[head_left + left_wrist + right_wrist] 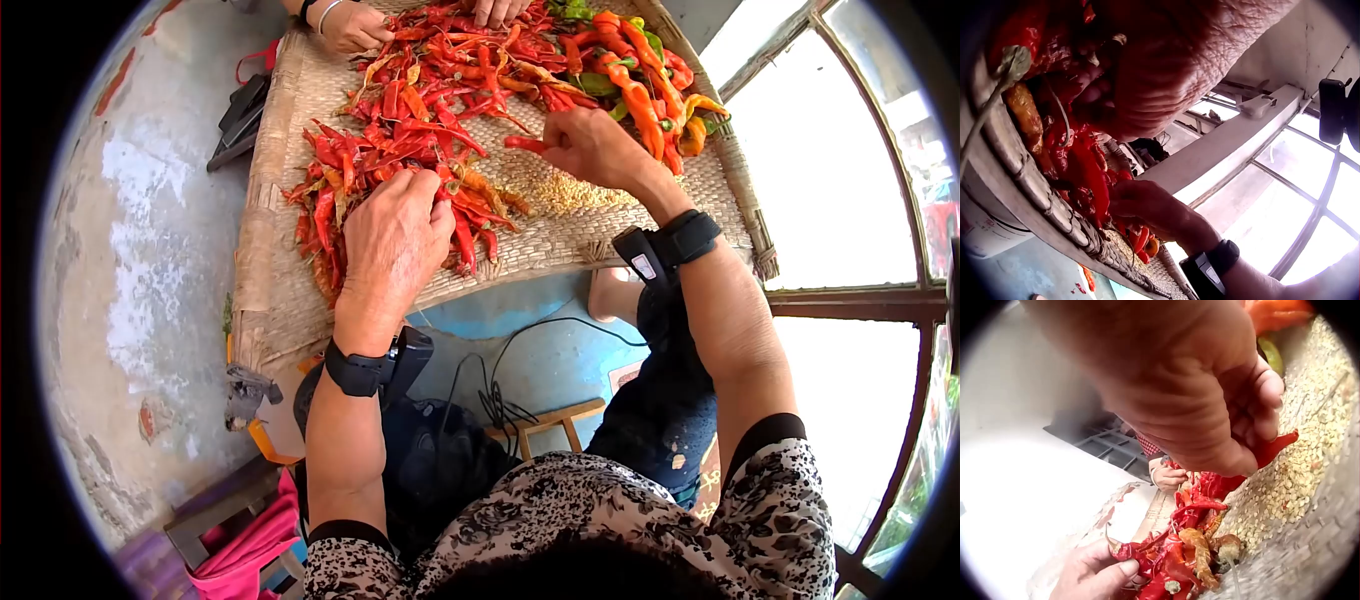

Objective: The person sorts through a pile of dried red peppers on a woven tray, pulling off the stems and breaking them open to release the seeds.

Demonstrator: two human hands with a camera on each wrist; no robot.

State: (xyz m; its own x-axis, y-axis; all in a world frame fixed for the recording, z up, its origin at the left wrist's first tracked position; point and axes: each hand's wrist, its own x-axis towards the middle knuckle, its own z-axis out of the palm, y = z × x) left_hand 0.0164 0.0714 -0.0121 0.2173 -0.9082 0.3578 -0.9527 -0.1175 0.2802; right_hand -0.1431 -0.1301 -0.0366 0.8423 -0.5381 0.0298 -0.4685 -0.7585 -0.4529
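Red dried peppers [400,130] lie heaped on a woven tray [280,190]. My left hand [395,230] is over the near end of the heap; the right wrist view shows its thumb and fingers [1100,575] pinching a red pepper [1129,551]. My right hand [595,150] holds a red pepper piece [524,144] between thumb and curled fingers, above pale seeds [575,190] spread on the tray. In the right wrist view that piece's tip [1285,441] sticks out past the fingers.
Another person's hands [350,26] touch the heap's far side. Fresh orange and red peppers [640,90] lie at the tray's far right. A windowed wall is on the right, a plastered wall [140,250] on the left. Cables [495,390] and a wooden stool [555,420] are below.
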